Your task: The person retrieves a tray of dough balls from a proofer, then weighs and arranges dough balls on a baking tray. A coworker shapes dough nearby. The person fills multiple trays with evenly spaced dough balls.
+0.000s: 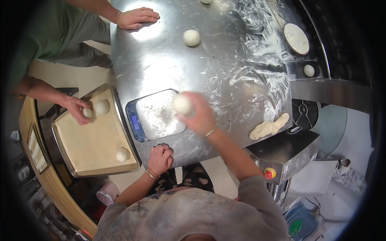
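Note:
Blurred by motion, my right hand holds a round white dough ball over the right edge of a digital kitchen scale. The scale's metal plate is dusted with flour. My left hand rests with curled fingers at the near edge of the steel table, just below the scale; whether anything is under the fingers cannot be told. Another dough ball sits farther back on the table. A long, lumpy piece of dough lies at the table's right near corner.
At left, a co-worker's hand grips a dough ball over a lined tray holding further balls. Their other hand lies flat on the table. A bowl of flour and a ball are at right, above a steel machine.

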